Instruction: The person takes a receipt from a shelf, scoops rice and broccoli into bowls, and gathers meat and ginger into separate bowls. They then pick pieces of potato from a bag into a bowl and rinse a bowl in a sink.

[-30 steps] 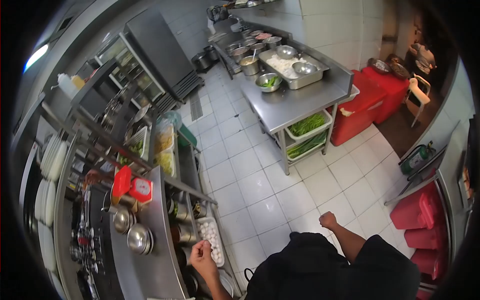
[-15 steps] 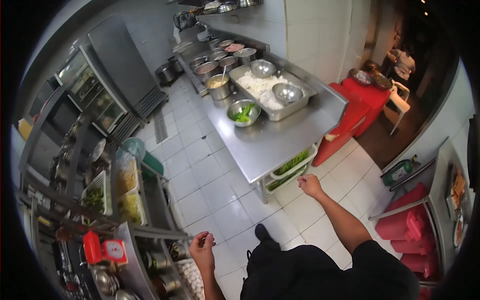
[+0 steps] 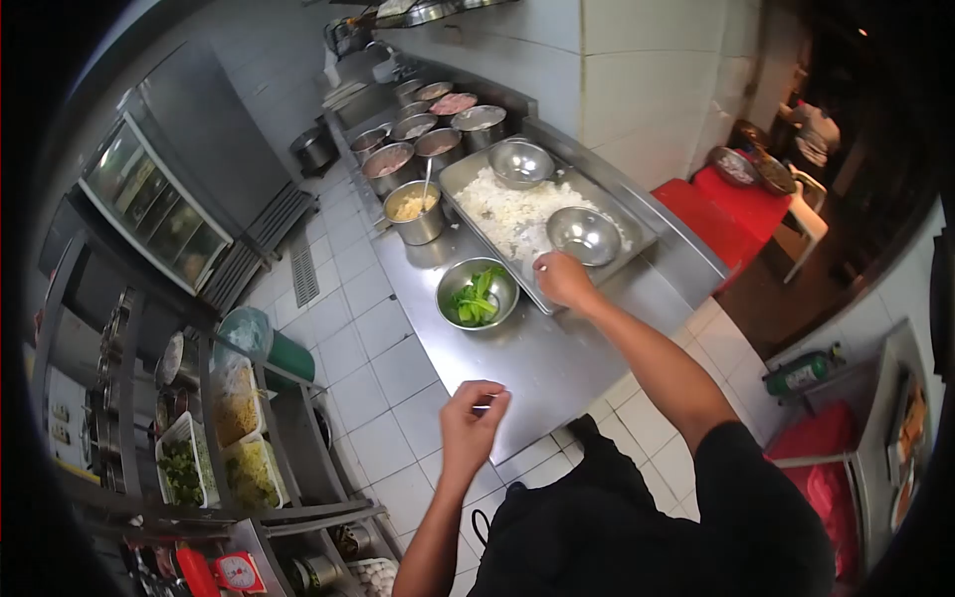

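My right hand is over the front edge of a large metal tray of white rice, its fingers curled in and nothing visible in them. Just beyond it, a shiny steel bowl sits in the tray, and a second steel bowl lies farther back. My left hand hovers at the near edge of the steel table, fingers loosely bent with a gap at the thumb, holding nothing. Between the hands and the pots stands a steel bowl with green leaves.
Several metal pots line the table's far part, one pot with a utensil in yellowish food. Shelving at left carries white bins of greens and a red scale. A red table and a person are at right.
I have moved closer to the steel table. My right hand has come up from beside the table to the tray's edge, and my left hand has risen to the table's near edge.
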Demonstrator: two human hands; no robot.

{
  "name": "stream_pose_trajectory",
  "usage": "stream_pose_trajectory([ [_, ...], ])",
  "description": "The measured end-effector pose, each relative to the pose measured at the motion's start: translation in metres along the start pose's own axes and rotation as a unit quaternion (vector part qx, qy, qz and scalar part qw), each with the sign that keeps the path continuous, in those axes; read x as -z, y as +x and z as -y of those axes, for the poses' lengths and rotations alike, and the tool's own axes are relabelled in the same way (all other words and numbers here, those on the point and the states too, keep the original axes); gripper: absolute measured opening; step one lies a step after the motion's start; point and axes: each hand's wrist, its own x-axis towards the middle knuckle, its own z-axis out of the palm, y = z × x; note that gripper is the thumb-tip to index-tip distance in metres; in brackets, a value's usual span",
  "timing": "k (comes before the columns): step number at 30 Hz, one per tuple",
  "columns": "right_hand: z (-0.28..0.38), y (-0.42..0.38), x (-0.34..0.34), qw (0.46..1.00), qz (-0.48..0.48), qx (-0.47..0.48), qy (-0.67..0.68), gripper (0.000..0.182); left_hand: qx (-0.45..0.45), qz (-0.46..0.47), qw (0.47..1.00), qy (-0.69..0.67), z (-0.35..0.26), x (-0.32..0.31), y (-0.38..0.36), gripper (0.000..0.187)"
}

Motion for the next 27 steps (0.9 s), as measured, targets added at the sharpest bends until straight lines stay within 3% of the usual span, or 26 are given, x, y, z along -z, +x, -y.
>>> stream_pose_trajectory([
  [2,-0.024,0.051,-0.042,0.994,0.055,0.009,-0.093,0.02,0.011,0.0,1.0,0.022,0.001,-0.028,0.011,0.012],
  [8,-0.028,0.101,-0.069,0.974,0.198,-0.085,-0.073,0.022,0.089,-0.044,0.993,0.057,-0.009,-0.079,0.053,0.012],
  [12,-0.04,0.115,-0.098,0.978,0.146,-0.143,-0.038,0.044,0.135,-0.042,0.988,0.063,-0.013,-0.107,0.085,0.016],
  [17,-0.008,0.125,-0.024,0.982,0.136,-0.131,-0.005,0.045,0.145,-0.026,0.983,0.113,-0.001,-0.143,0.13,0.021],
  [18,-0.008,0.126,-0.017,0.984,0.125,-0.13,-0.007,0.043,0.091,-0.047,0.987,0.127,0.016,-0.15,0.142,0.024],
  [21,-0.014,0.145,0.012,0.974,0.212,-0.075,0.002,0.031,0.084,-0.06,0.98,0.168,0.022,-0.173,0.189,0.036],
  [22,-0.011,0.145,0.028,0.977,0.194,-0.09,0.012,0.022,0.089,-0.067,0.976,0.186,0.03,-0.18,0.202,0.037],
  [27,-0.054,0.139,0.101,0.986,0.133,-0.093,0.047,0.025,0.142,-0.065,0.971,0.18,0.057,-0.205,0.248,0.042],
])
